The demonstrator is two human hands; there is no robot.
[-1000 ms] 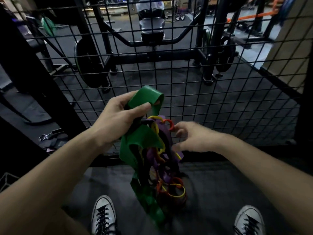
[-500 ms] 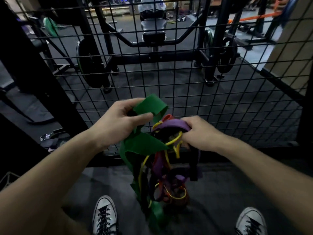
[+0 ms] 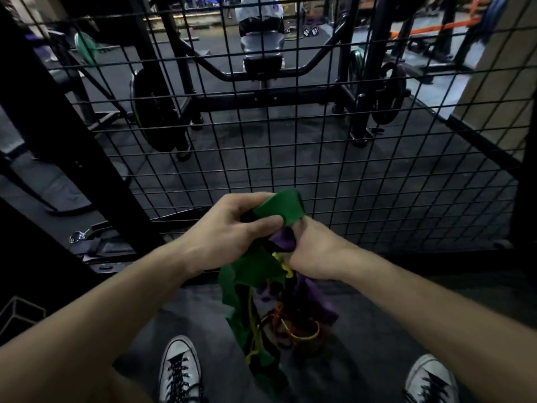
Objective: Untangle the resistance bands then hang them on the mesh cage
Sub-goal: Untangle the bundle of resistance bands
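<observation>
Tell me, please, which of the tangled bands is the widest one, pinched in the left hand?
The green band: a broad flat strip, folded over the left hand, far wider than the purple band or the thin yellow band and red band.

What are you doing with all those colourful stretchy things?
A person is untangling a bunch of resistance bands. The left hand grips the wide green band at the top, and the right hand holds a purple band beside it. The rest dangles in a knot above the floor. Nothing hangs on the mesh cage yet.

Left hand (image 3: 229,234), right hand (image 3: 316,251) clenched together
</observation>
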